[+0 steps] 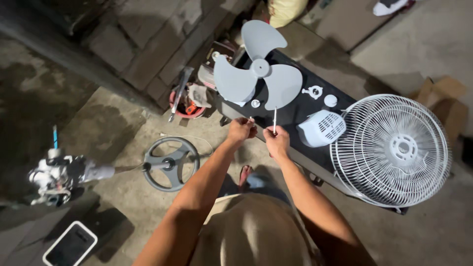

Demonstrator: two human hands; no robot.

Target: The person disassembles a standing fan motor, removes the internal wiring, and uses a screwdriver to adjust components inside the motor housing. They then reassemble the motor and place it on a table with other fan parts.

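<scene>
My right hand (277, 139) pinches a thin white rod (274, 117) that points up toward the grey three-bladed fan blade (258, 74) lying on the black table (300, 111). My left hand (241, 130) is closed on a small white piece at the table's near edge, just left of the rod. A small white cap (255, 103) rests on the table under the blade. Both hands sit close together, nearly touching.
On the table lie a white motor housing cover (321, 128), a white fan grille (391, 150), a white knob (330, 100) and a small white fitting (313, 91). On the floor are a grey round base ring (171, 163), a tool-filled red bowl (187, 101) and a phone (70, 245).
</scene>
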